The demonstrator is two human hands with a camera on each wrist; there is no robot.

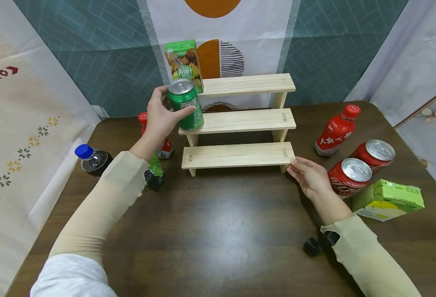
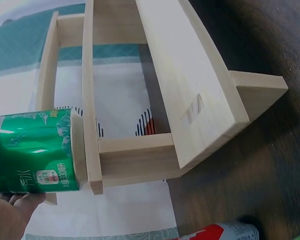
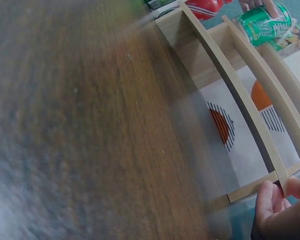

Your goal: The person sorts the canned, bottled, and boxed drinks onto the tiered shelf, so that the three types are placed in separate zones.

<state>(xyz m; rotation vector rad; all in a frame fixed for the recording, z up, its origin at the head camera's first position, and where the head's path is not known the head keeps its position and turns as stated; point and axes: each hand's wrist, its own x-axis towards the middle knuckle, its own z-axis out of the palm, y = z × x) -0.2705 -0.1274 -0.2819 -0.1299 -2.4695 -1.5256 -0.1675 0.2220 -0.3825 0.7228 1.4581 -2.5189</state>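
Your left arm (image 1: pixel 142 146), in a close-fitting beige fabric sleeve (image 1: pixel 103 202) with whitish cloth (image 1: pixel 71 276) above it, reaches forward and inward from the lower left, and your bare left hand (image 1: pixel 161 114) is curled in a grip, thumb opposite the fingers. Your right arm (image 1: pixel 335 208), in a matching beige sleeve (image 1: pixel 368 251), angles in from the lower right; your bare right hand (image 1: pixel 311 177) sits lower, pinching between thumb and fingers.

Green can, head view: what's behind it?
A green box on the top shelf; the can covers part of the box's lower front, which can't be seen.
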